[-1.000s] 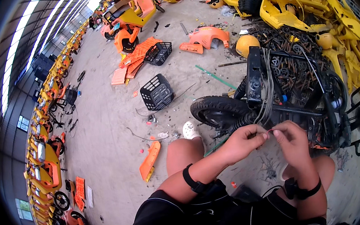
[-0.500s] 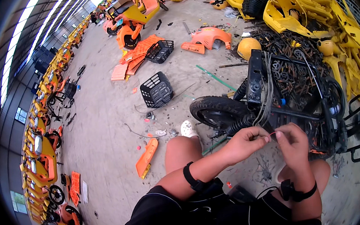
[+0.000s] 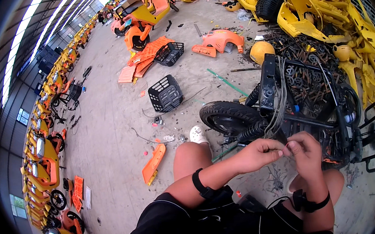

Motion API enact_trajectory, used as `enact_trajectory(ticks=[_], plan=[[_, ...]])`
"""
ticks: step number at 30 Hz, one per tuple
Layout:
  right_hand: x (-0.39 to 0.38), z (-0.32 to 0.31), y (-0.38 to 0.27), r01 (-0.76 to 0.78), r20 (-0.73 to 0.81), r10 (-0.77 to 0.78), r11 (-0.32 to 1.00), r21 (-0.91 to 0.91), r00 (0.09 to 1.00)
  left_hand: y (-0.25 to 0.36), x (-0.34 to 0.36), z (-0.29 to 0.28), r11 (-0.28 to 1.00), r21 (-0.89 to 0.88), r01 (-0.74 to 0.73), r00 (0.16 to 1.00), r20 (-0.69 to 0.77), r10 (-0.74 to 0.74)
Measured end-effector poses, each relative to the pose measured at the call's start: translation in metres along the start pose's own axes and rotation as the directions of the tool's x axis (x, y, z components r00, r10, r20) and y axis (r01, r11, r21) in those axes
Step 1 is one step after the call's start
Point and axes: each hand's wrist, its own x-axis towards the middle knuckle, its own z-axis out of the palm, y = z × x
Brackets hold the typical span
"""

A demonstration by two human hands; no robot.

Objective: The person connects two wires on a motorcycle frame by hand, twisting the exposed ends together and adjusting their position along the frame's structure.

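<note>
My left hand [image 3: 260, 156] and my right hand [image 3: 307, 151] meet fingertip to fingertip in front of a stripped black scooter frame [image 3: 307, 116]. Both are closed in a pinch on a thin red wire [image 3: 287, 145], of which only a sliver shows between the fingers. Just beyond my hands, a bundle of grey cables [image 3: 279, 108] hangs down over the frame. The frame lies with its black wheel [image 3: 223, 117] toward the left and a spring shock absorber [image 3: 251, 131] beside it.
A black plastic basket [image 3: 165, 94] and an orange panel [image 3: 154, 163] lie on the concrete floor. Behind the frame is a heap of rusty metal parts [image 3: 303, 76], with yellow body panels [image 3: 304, 13] piled beyond. Yellow scooters [image 3: 43, 169] line the left wall.
My fingertips have drawn closer together, and less of the red wire shows between them. Both hands have dipped slightly.
</note>
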Motion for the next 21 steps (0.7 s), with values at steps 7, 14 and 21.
enact_trajectory(ticks=[7,14,21], plan=[[0.001,-0.002,-0.001,0.030,0.037,-0.030,1.000,0.000,0.999,0.010,-0.003,-0.001,0.999,-0.029,0.021,0.998,0.065,-0.019],[-0.003,0.000,0.013,-0.116,0.058,0.108,0.983,0.146,0.992,0.006,-0.002,-0.004,0.992,0.081,-0.100,0.994,0.055,0.095],[-0.002,0.005,0.020,-0.191,0.085,0.178,0.965,0.180,0.980,0.002,0.001,-0.004,0.935,0.190,-0.299,0.951,-0.025,0.309]])
